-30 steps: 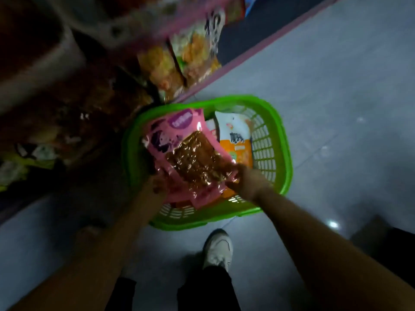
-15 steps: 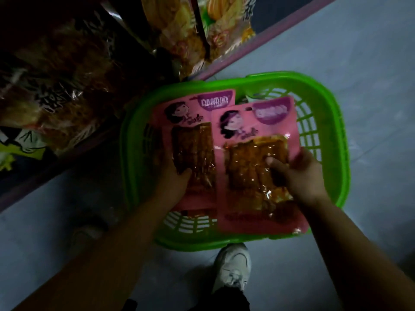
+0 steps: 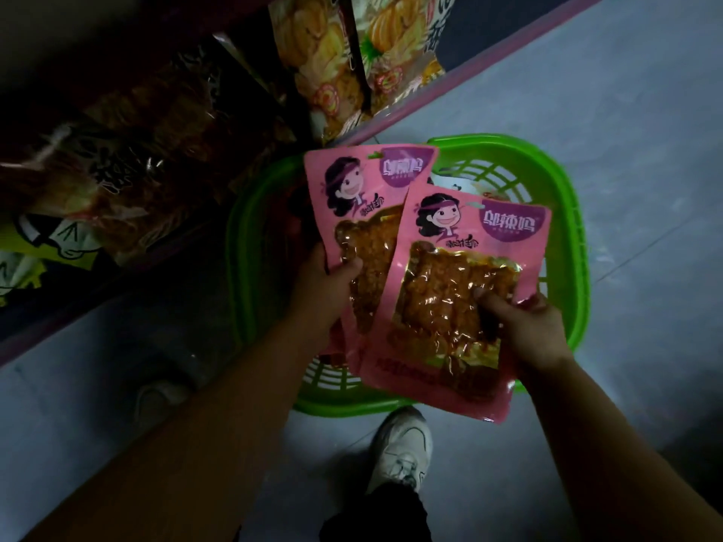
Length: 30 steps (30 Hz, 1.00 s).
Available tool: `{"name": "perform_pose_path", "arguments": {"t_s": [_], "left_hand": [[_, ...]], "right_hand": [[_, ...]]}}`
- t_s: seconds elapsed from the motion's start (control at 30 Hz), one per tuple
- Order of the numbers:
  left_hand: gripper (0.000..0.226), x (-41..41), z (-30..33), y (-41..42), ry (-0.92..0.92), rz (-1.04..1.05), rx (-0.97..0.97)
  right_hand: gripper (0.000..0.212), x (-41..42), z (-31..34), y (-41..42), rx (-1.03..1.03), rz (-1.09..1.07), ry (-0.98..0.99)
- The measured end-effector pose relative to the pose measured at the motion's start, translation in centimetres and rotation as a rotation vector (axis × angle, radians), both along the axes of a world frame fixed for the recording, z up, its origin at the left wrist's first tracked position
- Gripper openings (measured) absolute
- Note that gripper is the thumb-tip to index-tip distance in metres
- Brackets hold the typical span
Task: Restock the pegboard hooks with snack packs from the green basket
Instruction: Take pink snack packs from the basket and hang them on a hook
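2 pink packs are gripped upright above the green basket: rear pack by left hand, front pack by right hand; shelf snacks lie upper left.

Front pink pack — purple badge reads 邬辣妈; rear pink pack badge blurred.

Two pink snack packs overlapping, held above green basket, one per hand

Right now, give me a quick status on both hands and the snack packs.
Left hand grips one pink pack. Right hand grips second pink pack, overlapping the first. Both above green basket. Nothing hung yet.
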<state>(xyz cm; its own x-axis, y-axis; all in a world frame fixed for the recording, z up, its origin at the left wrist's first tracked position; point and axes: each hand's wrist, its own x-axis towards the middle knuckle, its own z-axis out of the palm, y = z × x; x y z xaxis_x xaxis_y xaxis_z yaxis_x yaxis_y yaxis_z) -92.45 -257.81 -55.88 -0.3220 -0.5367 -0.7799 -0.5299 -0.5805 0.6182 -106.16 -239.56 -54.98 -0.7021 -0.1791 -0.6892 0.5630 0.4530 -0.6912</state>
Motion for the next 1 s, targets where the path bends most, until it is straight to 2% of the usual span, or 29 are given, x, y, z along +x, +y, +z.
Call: {"name": "perform_pose_path", "arguments": {"t_s": [0.17,0.27,0.33,0.4,0.53,0.6,0.7,0.77,0.87,0.97,1.0], "left_hand": [[0.04,1.7,5.9,1.0,0.055,0.014,-0.149],[0.022,3.5,12.0,1.4,0.027,0.021,-0.147],[0.013,5.0,17.5,1.7,0.008,0.063,-0.099],[0.009,5.9,24.2,1.5,0.045,0.116,-0.11],[0.006,8.5,38.3,0.5,0.16,0.214,-0.256],[0.017,10.3,45.0,-0.1,0.218,0.259,-0.345],[0.027,13.5,53.5,-0.7,0.241,0.324,-0.555],[0.031,15.9,58.2,-1.6,0.262,0.396,-0.668],[0.026,19.9,63.8,-2.8,0.291,0.53,-0.772],[0.054,24.5,68.6,-4.0,0.304,0.653,-0.92],[0.051,26.1,69.7,-4.5,0.331,0.687,-0.966]], "right_hand": [[0.011,0.9,6.2,1.0,-0.121,-0.022,-0.066],[0.03,1.6,12.6,1.1,-0.167,0.014,-0.135],[0.038,2.2,17.9,0.9,-0.184,0.036,-0.171],[0.037,2.7,23.8,0.3,-0.237,0.028,-0.194],[0.033,4.0,36.6,-1.3,-0.363,0.064,-0.175],[0.026,4.8,43.0,-2.5,-0.446,0.08,-0.148],[0.028,6.4,51.7,-4.6,-0.552,0.202,-0.057],[0.04,7.5,56.6,-6.6,-0.599,0.314,0.033],[0.045,9.8,62.7,-9.8,-0.704,0.511,0.141],[0.045,12.4,67.3,-13.1,-0.787,0.704,0.268],[0.047,13.5,68.5,-14.1,-0.793,0.757,0.3]]}}
